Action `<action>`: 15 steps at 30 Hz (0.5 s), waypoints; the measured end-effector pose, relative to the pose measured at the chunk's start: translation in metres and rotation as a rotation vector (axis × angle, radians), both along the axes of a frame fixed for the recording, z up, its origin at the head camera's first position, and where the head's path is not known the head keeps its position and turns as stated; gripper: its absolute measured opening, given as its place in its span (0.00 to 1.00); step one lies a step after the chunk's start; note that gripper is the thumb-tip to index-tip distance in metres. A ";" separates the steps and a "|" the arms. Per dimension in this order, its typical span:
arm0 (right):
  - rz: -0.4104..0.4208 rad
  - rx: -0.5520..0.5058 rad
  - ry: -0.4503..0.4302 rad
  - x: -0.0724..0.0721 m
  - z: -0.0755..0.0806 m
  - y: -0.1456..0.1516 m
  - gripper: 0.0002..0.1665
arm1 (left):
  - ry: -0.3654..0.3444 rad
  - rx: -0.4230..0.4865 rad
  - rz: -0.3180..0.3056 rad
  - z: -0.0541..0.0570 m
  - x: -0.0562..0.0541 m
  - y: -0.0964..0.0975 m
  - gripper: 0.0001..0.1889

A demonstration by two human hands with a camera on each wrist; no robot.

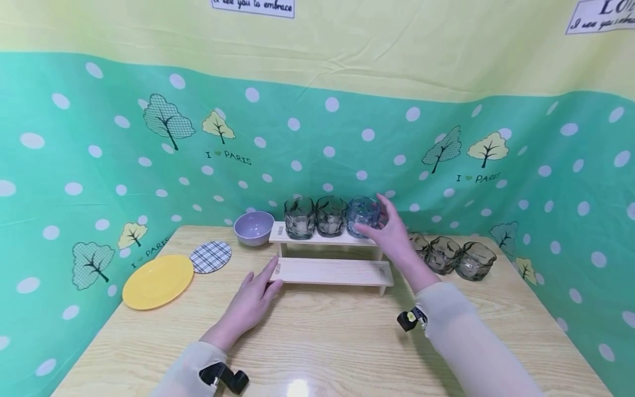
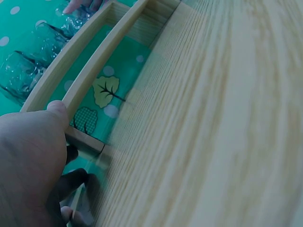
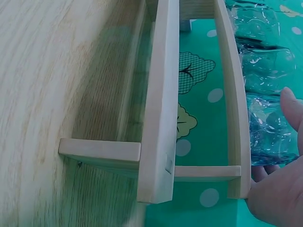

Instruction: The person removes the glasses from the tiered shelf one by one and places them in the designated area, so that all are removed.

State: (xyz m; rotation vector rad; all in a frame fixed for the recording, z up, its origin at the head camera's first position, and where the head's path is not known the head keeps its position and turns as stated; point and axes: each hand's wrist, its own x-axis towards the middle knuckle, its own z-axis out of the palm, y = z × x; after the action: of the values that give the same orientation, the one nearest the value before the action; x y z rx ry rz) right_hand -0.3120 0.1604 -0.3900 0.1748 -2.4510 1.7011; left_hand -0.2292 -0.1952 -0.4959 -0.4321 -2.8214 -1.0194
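Observation:
A two-tier wooden rack (image 1: 333, 272) stands on the table. On its upper tier, two grey glass cups (image 1: 300, 219) and a blue glass cup (image 1: 364, 216) form a row. My right hand (image 1: 392, 231) grips the blue cup at the row's right end, thumb in front and fingers at its far side. In the right wrist view the blue cup (image 3: 272, 130) sits at the shelf's edge, beside the thumb. My left hand (image 1: 254, 300) holds the left end of the lower tier, its thumb against the front edge (image 2: 71, 101). Some left fingers are in shadow.
Several smoky glass cups (image 1: 474, 261) stand on the table right of the rack, one partly behind my right arm. To the left are a purple bowl (image 1: 254, 228), a checked round coaster (image 1: 210, 257) and a yellow plate (image 1: 157, 282). A patterned cloth (image 1: 327, 149) hangs behind.

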 end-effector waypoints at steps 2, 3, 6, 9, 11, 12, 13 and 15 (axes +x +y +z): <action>0.000 -0.002 -0.004 0.000 0.000 -0.001 0.68 | -0.003 -0.002 -0.001 0.000 0.000 0.000 0.36; -0.001 -0.003 -0.007 0.000 0.000 -0.001 0.68 | -0.004 -0.002 0.000 0.000 0.000 -0.001 0.36; -0.003 -0.009 -0.015 -0.001 0.000 -0.001 0.68 | 0.006 -0.001 0.002 0.000 0.001 0.000 0.35; -0.012 -0.010 -0.023 0.000 -0.001 -0.002 0.66 | 0.008 0.003 0.006 0.001 0.001 0.000 0.35; -0.015 -0.014 -0.024 0.001 -0.001 -0.003 0.66 | 0.009 0.006 0.003 0.001 0.001 0.000 0.35; -0.015 -0.015 -0.022 0.001 0.000 -0.004 0.66 | 0.008 0.006 0.001 0.001 0.001 0.000 0.35; -0.017 -0.015 -0.021 0.002 0.000 -0.004 0.65 | 0.006 0.008 0.001 0.001 0.001 0.000 0.35; -0.017 -0.014 -0.017 0.003 0.000 -0.004 0.65 | 0.007 0.010 -0.001 0.000 0.001 0.000 0.35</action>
State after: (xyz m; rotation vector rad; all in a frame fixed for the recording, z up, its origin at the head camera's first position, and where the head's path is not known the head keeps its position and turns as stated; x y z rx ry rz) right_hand -0.3093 0.1563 -0.3898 0.1381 -2.4449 1.7199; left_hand -0.2283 -0.1950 -0.4954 -0.4354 -2.8092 -1.0299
